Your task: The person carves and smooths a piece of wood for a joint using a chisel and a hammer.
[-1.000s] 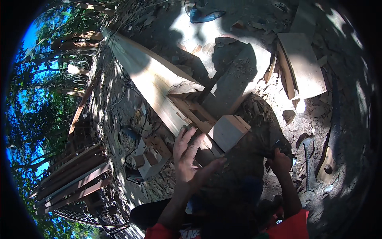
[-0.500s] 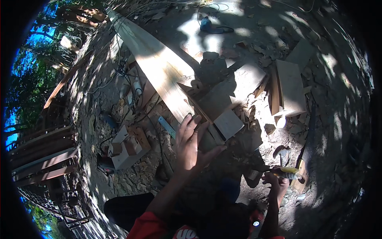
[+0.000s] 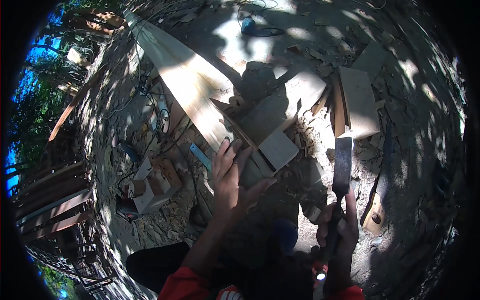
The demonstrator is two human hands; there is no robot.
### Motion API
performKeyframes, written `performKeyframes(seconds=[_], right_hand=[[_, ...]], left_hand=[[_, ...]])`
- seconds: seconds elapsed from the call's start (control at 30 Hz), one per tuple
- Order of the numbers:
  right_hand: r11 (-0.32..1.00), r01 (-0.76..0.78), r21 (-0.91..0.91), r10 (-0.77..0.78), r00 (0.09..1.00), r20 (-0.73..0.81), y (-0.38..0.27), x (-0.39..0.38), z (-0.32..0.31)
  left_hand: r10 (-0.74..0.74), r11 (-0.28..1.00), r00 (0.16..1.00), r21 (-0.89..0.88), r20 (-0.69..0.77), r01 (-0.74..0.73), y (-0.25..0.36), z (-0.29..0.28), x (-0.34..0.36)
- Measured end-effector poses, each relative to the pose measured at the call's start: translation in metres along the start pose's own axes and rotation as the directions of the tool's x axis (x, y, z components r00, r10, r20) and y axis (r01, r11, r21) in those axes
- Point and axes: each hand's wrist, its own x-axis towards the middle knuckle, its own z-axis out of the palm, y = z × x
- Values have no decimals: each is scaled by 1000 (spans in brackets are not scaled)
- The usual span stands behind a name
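Observation:
My left hand (image 3: 232, 182) rests with fingers spread on the near end of a long pale wooden plank (image 3: 187, 92), beside a squarish wood block (image 3: 277, 150). In my right hand (image 3: 340, 227) is a wide flat-bladed chisel (image 3: 343, 165). Its dark handle is in my closed fingers and its blade points forward, to the right of the plank. A blue-green ruler-like strip (image 3: 201, 156) lies left of my left hand, partly under other things.
A boxy wooden piece (image 3: 359, 100) lies at the right, near a saw-like tool with a wooden handle (image 3: 374, 215). At left are wooden offcuts (image 3: 155, 185), cords and stacked boards (image 3: 52, 195). A blue power tool (image 3: 247, 26) sits at the back among scattered chips.
My right hand has lifted the chisel and turned it from sideways to pointing forward, its blade now plainly visible. The view has shifted. My left hand stays on the plank.

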Motion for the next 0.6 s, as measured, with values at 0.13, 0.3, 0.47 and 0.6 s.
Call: performKeyframes(seconds=[0.13,0.3,0.47,0.6], right_hand=[[960,-279,-9,277,956,-102,-11,2,5],[993,-121,-14,115,971,-208,-6,7,14],[948,-164,-271,165,986,-19,-6,7,20],[942,-240,-234,246,969,-2,-3,2,35]], left_hand=[[-38,999,999,4,23,38,3,-3,0],[-3,1000,1000,-12,-1,3,1,-2,4],[-28,993,1000,-111,-2,27,-9,-8,-3],[-142,890,989,-432,42,146,-5,-16,-30]])
